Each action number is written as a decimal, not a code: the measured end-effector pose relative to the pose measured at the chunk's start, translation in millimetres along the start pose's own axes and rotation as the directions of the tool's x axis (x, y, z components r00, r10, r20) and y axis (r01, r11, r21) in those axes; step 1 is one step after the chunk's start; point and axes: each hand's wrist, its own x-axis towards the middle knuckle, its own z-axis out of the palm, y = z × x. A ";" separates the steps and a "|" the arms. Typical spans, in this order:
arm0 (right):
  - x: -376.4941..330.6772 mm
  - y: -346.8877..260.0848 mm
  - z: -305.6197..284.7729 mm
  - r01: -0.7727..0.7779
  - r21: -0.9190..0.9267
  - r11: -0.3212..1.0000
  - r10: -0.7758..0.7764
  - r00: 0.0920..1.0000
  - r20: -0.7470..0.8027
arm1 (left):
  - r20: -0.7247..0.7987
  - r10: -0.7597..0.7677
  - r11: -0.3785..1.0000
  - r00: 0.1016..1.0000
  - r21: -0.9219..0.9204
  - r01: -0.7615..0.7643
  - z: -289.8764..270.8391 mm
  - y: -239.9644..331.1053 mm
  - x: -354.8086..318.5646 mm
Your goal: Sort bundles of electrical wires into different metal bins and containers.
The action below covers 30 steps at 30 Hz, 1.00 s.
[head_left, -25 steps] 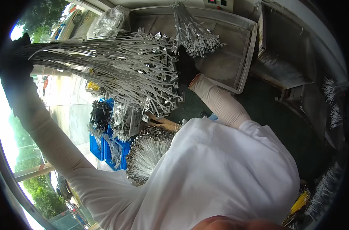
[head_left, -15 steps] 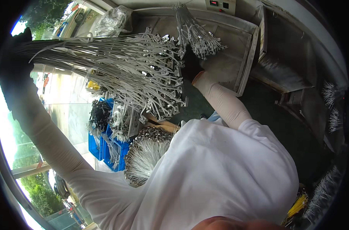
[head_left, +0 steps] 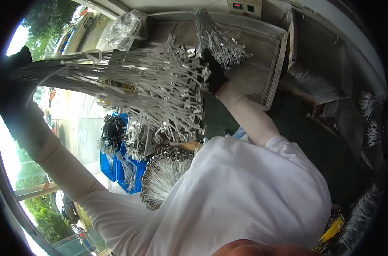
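A person in a white long-sleeved top (head_left: 245, 200) fills the near half of the view, both sleeves reaching away toward the far side. Beyond them stands a grey metal tray (head_left: 276, 64) with raised walls, set on the desk (head_left: 326, 145) at the far right. Across the far left runs the big bundle of metal wires (head_left: 130, 81), long thin rods lying roughly level, their bare ends gathered at the left and their bent metal end fittings fanned out toward the middle, just beside the tray's left wall.

The left hand (head_left: 15, 91), in a dark glove, is closed around the gathered left end of that bundle at the far left edge of the view. The right hand (head_left: 214, 74), also dark-gloved, is at the fitting end of the bundle, by the tray; it is pressed in among the fittings, but how far its fingers are closed cannot be told.

A smaller bunch of wires (head_left: 219, 40) stands tilted in the tray, just right of the right hand. Near the person's chest lies another fanned sheaf of wires (head_left: 164, 175), and left of it blue crates (head_left: 117, 170) hold more wire parts. A clear plastic bag (head_left: 125, 30) of metal pieces sits at the far left, above the bundle.
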 end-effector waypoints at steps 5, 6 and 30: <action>29.8 -5.8 -18.4 0.162 -0.169 0.972 -0.181 0.978 -0.103 | -0.072 0.261 0.947 0.963 0.213 -0.241 93.7 64.9 -36.4; 50.0 -9.1 -35.6 0.177 -0.165 0.970 -0.194 0.976 -0.095 | -0.153 0.172 0.983 0.973 0.087 -0.160 101.7 70.4 -33.8; 13.4 -39.8 274.8 0.511 -0.534 0.673 0.152 0.612 0.776 | -0.130 0.754 0.587 0.644 0.573 -0.572 166.8 23.6 -42.1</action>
